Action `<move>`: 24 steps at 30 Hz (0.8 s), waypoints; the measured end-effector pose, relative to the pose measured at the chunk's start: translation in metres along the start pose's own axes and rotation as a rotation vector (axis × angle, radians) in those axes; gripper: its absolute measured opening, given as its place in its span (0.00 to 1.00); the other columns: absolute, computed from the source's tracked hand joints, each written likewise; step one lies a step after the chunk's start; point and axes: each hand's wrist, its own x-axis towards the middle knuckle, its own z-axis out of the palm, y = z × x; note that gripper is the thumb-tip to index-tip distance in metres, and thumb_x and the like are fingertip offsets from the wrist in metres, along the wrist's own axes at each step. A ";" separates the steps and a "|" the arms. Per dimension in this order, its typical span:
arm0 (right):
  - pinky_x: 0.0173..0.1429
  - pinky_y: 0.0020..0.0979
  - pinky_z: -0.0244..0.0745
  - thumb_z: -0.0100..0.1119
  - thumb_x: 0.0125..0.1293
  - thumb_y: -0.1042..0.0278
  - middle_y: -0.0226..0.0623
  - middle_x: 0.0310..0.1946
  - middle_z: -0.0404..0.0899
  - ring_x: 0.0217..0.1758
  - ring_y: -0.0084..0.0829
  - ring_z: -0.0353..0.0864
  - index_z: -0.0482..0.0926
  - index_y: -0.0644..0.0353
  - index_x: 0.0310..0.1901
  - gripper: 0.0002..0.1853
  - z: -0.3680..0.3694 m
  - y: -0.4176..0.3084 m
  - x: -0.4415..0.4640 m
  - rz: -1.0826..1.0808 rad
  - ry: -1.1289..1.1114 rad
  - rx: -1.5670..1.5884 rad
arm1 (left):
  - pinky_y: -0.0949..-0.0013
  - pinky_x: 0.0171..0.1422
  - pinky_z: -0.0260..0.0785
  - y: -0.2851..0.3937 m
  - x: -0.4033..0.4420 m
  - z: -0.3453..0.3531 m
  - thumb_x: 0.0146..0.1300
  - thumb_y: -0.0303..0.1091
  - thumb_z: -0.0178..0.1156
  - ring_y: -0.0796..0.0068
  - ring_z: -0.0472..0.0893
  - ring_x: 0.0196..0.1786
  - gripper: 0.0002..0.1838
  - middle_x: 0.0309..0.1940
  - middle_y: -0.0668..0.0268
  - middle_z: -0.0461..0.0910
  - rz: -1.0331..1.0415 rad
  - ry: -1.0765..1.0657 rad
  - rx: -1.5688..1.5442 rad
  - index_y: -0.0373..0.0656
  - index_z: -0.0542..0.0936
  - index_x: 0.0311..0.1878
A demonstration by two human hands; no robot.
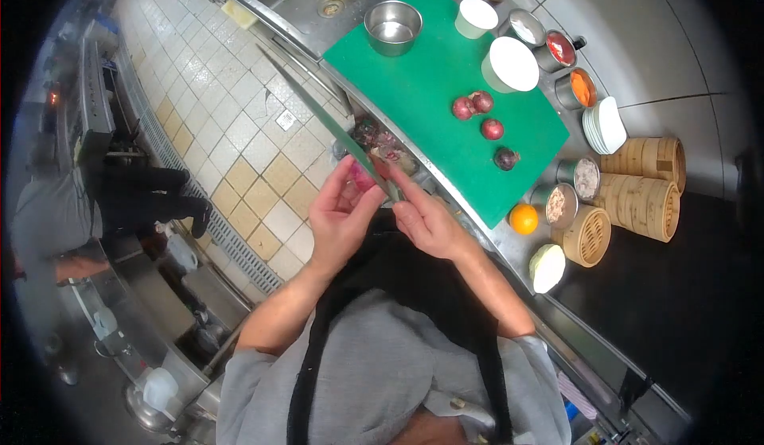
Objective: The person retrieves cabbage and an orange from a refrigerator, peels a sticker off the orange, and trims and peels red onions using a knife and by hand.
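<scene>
The left hand (342, 218) pinches a pink onion (360, 177) between thumb and fingers; the right hand's (430, 220) fingers are closed round the near end of a long knife (318, 109), its tip towards 11 o'clock. Both are just short of the desk's edge, beside a heap of peelings (380, 141) at 12 o'clock.

The likeliest trouble is a cut left thumb: the onion may be slick and the blade lies right against it. The long tip reaches over the tiled floor (239, 162), so a turn of the wrist could catch someone passing. A dropped onion could miss the peelings and roll away towards 10 o'clock.

Counted: one onion in hand, four on the green board (430, 87) at 1 to 2 o'clock, and there one metal bowl (394, 29) and two white bowls (510, 66). At 3 o'clock, one orange (523, 219); near 4, one cut cabbage (547, 268). The stacked plates (603, 125) can't be counted surely.
</scene>
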 end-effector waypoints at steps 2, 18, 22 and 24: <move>0.41 0.34 0.76 0.49 0.77 0.61 0.40 0.25 0.77 0.29 0.34 0.81 0.52 0.62 0.78 0.33 0.002 0.001 0.003 -0.014 0.021 -0.004 | 0.71 0.55 0.77 0.002 0.004 0.001 0.69 0.22 0.61 0.74 0.82 0.54 0.23 0.54 0.58 0.82 0.046 0.004 -0.020 0.31 0.71 0.66; 0.23 0.21 0.62 0.44 0.81 0.53 0.27 0.20 0.68 0.18 0.18 0.67 0.60 0.64 0.73 0.29 0.000 0.013 0.006 0.020 0.055 0.484 | 0.67 0.63 0.75 0.003 0.007 -0.004 0.58 0.16 0.68 0.69 0.80 0.59 0.34 0.60 0.54 0.77 -0.144 -0.113 -0.013 0.32 0.68 0.69; 0.20 0.21 0.59 0.43 0.81 0.54 0.26 0.20 0.68 0.15 0.16 0.64 0.61 0.62 0.73 0.27 0.004 0.019 0.007 -0.021 0.065 0.648 | 0.67 0.57 0.77 0.002 0.020 -0.017 0.69 0.24 0.59 0.71 0.80 0.56 0.24 0.58 0.58 0.77 -0.350 -0.187 -0.623 0.38 0.69 0.67; 0.20 0.20 0.60 0.43 0.81 0.54 0.25 0.19 0.67 0.16 0.16 0.65 0.61 0.61 0.73 0.27 0.006 0.014 0.007 -0.026 0.070 0.464 | 0.66 0.56 0.77 -0.006 0.021 -0.020 0.72 0.28 0.57 0.70 0.80 0.57 0.23 0.56 0.60 0.77 -0.365 -0.193 -0.646 0.40 0.67 0.68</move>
